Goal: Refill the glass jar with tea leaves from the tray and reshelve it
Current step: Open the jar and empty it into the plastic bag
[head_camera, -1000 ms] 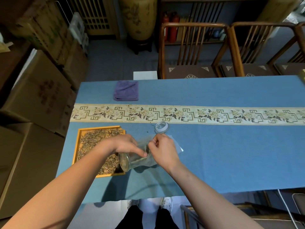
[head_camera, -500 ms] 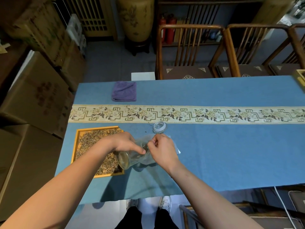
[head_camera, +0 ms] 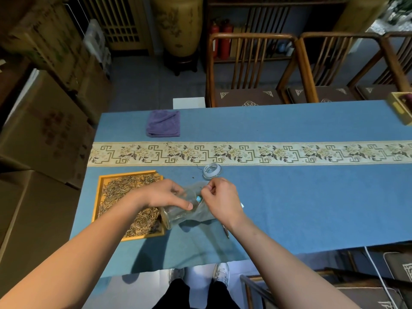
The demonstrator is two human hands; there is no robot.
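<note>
The person's left hand (head_camera: 166, 195) is curled over a clear glass jar (head_camera: 178, 214) tipped on its side, fingers wrapped around its body, with the jar's base end sitting just over the near right corner of a shallow yellow wooden tray (head_camera: 101, 181) heaped with dry brown tea leaves (head_camera: 124, 190) under the left wrist. The right hand (head_camera: 219, 200), close beside the left, has its fingers bent tight and pinches a crumpled transparent plastic bag (head_camera: 204, 214) at the jar's other end. Just beyond the right hand's knuckles a round glass lid (head_camera: 211, 171) lies flat on the blue tablecloth (head_camera: 301, 197), and well beyond the left hand rests a folded purple cloth (head_camera: 163, 123).
</note>
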